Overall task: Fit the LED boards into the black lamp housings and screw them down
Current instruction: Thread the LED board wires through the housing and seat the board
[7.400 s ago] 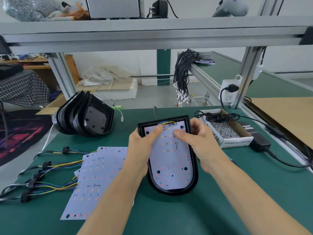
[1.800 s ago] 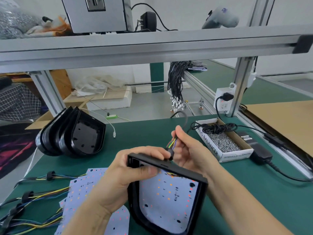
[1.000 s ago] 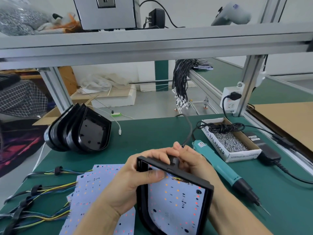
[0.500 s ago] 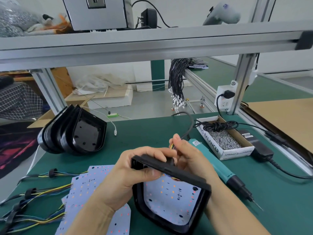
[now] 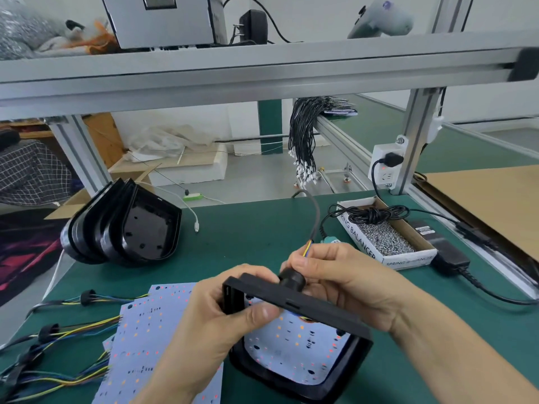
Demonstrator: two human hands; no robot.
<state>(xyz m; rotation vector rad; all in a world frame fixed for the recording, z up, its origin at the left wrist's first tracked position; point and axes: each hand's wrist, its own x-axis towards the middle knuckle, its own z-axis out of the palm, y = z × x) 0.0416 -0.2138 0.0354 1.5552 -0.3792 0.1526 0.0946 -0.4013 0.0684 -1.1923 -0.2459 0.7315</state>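
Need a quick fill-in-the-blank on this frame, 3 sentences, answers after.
1. The left hand grips the black ____ by its top edge.
2. The LED board sits ____ the held housing.
3. The white box right of the right hand holds small silver ____.

Answers: housing; inside; screws
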